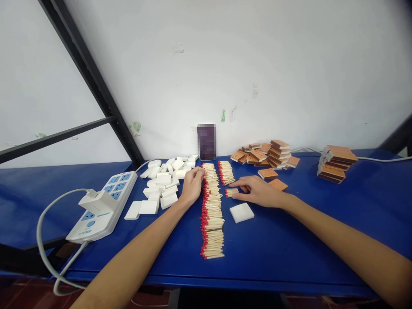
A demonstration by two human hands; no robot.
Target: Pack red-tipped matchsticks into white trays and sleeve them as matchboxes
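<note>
A long column of red-headed matches (214, 214) runs down the middle of the blue table, heads to the left. At the upper left edge of this column is my left hand (193, 185), its fingers curled together; whatever they may pinch is hidden. My right hand (254, 191) rests to the right of the column, index finger and thumb apart around a small group of matches (231, 192) lying flat. Just beyond it lies a short second row of matches (226, 173). A white inner matchbox tray (242, 212) sits nearer me, below my right hand.
White matchbox trays (163, 179) are heaped on the left, beside a power strip (109, 201) with a plugged-in charger (100, 201). Orange matchbox sleeves (278, 154) pile up at the back right, with another stack (336, 163) farther right. A dark, blurred-out device (206, 141) leans against the wall.
</note>
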